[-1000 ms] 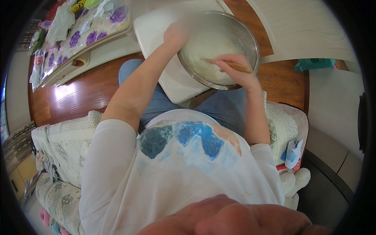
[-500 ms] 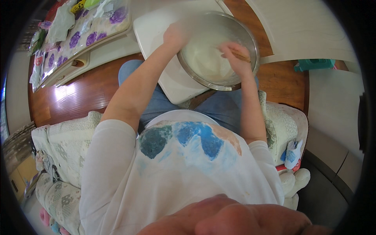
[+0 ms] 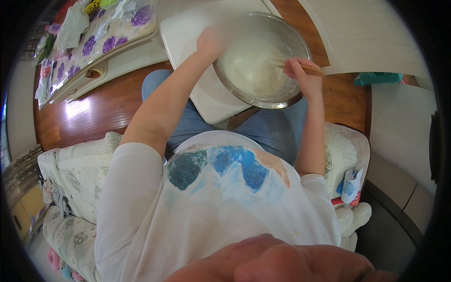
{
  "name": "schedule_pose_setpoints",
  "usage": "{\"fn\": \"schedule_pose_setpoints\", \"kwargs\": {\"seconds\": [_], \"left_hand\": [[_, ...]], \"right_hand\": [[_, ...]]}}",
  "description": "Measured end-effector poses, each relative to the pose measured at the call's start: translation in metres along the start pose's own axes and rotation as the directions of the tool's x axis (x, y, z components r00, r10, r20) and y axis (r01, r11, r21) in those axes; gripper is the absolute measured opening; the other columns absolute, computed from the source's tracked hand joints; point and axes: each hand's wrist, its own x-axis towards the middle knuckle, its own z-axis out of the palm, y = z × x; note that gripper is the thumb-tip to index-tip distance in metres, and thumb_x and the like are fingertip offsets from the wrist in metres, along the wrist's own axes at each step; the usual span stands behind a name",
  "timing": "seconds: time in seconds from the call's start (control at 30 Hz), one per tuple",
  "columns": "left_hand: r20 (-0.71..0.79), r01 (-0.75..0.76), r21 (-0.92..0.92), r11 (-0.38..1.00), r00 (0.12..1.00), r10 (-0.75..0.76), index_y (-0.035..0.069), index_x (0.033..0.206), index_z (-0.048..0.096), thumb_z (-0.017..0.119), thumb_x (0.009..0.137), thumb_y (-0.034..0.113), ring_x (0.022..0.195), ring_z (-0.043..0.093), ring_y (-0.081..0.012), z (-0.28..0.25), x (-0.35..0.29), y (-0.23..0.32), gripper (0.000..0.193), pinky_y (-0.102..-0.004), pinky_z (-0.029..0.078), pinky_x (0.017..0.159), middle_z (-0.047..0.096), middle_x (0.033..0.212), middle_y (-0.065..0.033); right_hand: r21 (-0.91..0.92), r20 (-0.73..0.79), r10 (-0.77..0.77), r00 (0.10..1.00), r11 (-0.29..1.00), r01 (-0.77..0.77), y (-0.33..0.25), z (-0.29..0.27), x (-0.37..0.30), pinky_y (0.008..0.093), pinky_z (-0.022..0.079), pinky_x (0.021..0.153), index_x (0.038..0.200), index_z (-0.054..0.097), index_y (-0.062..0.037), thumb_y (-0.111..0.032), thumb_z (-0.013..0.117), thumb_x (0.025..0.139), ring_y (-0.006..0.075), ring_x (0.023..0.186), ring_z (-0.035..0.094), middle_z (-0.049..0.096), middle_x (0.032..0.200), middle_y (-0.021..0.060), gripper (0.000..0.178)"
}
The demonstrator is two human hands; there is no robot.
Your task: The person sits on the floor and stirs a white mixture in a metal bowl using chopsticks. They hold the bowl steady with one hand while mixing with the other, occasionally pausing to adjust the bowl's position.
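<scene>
A wide metal bowl [image 3: 301, 40] holds a pale, creamy white mixture [image 3: 251, 68], smooth and wet-looking. My right hand [image 3: 305, 77] is closed around wooden chopsticks [image 3: 312, 71] over the bowl's right rim. Their thin ends reach left toward the mixture. My left hand [image 3: 210, 42] is at the bowl's left rim and looks closed on it, though a hazy patch blurs its fingertips. The bowl rests partly on a white tabletop [image 3: 188, 30], its near edge above my knees.
On the left, a table with a purple-flowered cover [image 3: 109, 45] carries plastic bags. A pale curved surface [image 3: 371, 33] stands at the right, with a green container [image 3: 378, 78] beneath it. Patterned sofa cushions [image 3: 77, 162] lie at both sides of me, over wooden floor [image 3: 89, 115].
My right hand has moved right with the chopsticks, from above the mixture to the bowl's right rim. The mixture's surface looks smoother. My left hand and the bowl have barely moved.
</scene>
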Motion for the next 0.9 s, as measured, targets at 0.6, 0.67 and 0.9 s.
{"fn": "schedule_pose_setpoints", "kwargs": {"seconds": [0.6,0.67,0.9], "left_hand": [[-0.008,-0.014,-0.023,1.000,1.000,0.014,-0.002,0.090,0.057,0.046,0.090,0.040,0.084,0.059,-0.0393,0.003,0.002,-0.005,0.043,-0.0457,0.047,0.073,0.062,0.087,-0.0235],[-0.008,-0.006,-0.018,1.000,1.000,0.006,-0.002,0.090,0.057,0.046,0.090,0.040,0.085,0.059,-0.0391,0.001,0.001,-0.002,0.043,-0.0456,0.047,0.073,0.062,0.087,-0.0233],[0.007,0.031,0.003,1.000,0.999,-0.031,0.000,0.092,0.057,0.046,0.090,0.041,0.085,0.059,-0.0387,-0.002,0.001,0.001,0.043,-0.0451,0.047,0.075,0.063,0.089,-0.0223]], "right_hand": [[-0.038,-0.019,0.006,1.000,0.999,-0.007,-0.003,-0.007,-0.005,0.0238,0.052,0.063,0.090,0.067,0.0021,-0.015,0.062,0.085,0.0128,0.071,0.063,0.067,0.080,0.0063,0.018],[-0.013,0.028,-0.104,0.994,0.994,0.104,0.008,0.016,0.010,0.0246,0.052,0.065,0.092,0.066,0.0011,-0.015,0.060,0.086,0.0151,0.074,0.065,0.067,0.083,0.0077,0.018],[-0.161,0.379,-0.134,0.916,0.965,0.208,-0.007,0.047,-0.010,0.0214,0.049,0.062,0.088,0.067,0.0005,-0.015,0.062,0.084,0.0103,0.069,0.062,0.066,0.077,0.0046,0.017]]}}
